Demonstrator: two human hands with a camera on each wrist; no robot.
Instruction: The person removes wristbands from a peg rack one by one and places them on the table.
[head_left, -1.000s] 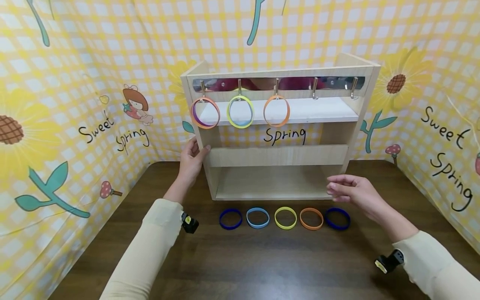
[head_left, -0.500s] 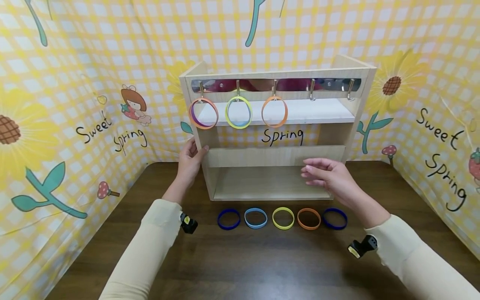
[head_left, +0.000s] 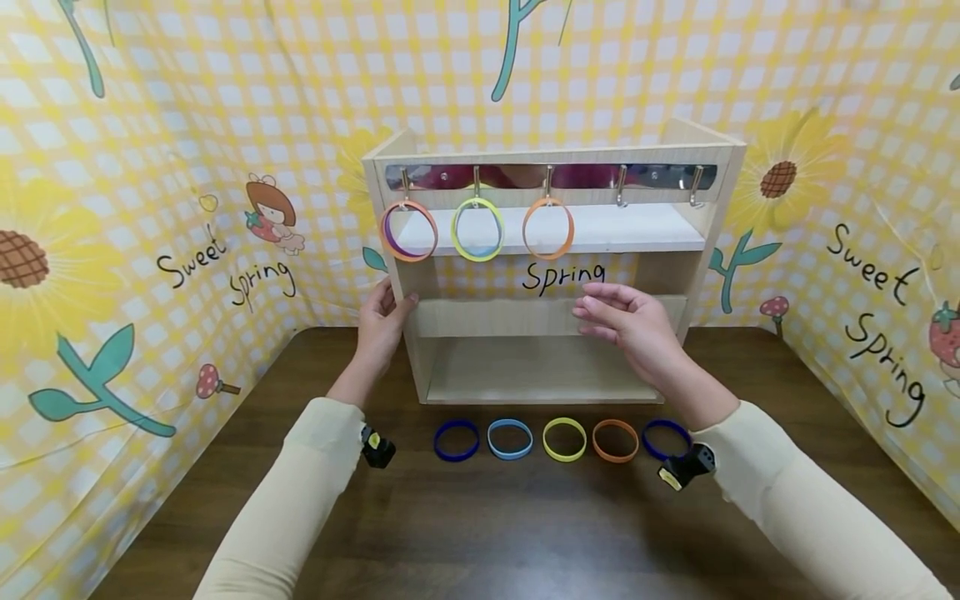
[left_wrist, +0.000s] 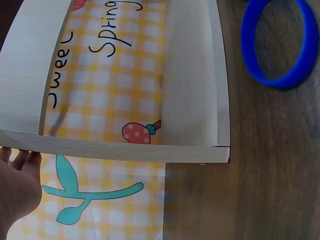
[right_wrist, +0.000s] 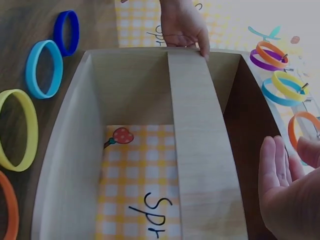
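Gripping the left side panel of the wooden rack (head_left: 510, 318): the person's left hand (head_left: 381, 323), thumb over the front edge, fingers on the outer face. Right hand (head_left: 632, 325): no object in it that I can see; fingers extended side by side, thumb apart from them in the right wrist view. Position: in front of the rack, below and to the right of the hanging orange band (head_left: 572, 232) on the third hook from the left. First hook: an orange band (head_left: 436, 233) with a purple band (right_wrist: 259, 63). Second hook: a yellow band (head_left: 453, 229) with a light blue band (right_wrist: 277, 101). Rack upright on the dark table (head_left: 480, 533). Nearer me, lying in a row, left to right: dark blue ring (head_left: 456, 457), light blue ring (head_left: 510, 456), yellow ring (head_left: 565, 458), orange ring (head_left: 615, 459), second dark blue ring (head_left: 648, 448), the last partly covered by the right wrist camera (head_left: 686, 467).
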